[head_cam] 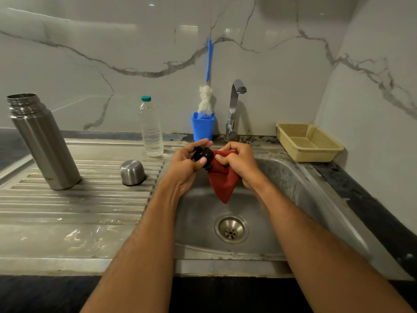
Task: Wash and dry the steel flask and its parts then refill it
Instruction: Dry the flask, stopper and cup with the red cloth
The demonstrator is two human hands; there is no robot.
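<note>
The open steel flask (pixel 42 141) stands upright on the ribbed drainboard (pixel 74 202) at the left. Its steel cup lid (pixel 132 173) sits upside down on the drainboard nearer the sink. Above the sink basin (pixel 282 177), my left hand (pixel 188 163) grips the black stopper (pixel 204 155). My right hand (pixel 238 162) holds a red cloth (pixel 222 179) against the stopper; the cloth's tip hangs down into the basin.
A clear water bottle (pixel 150 127) with a green cap stands behind the drainboard. A blue holder (pixel 202 126) with a bottle brush (pixel 206 96) sits beside the tap (pixel 234 107), which is not running. A beige basket (pixel 308 142) is at the back right.
</note>
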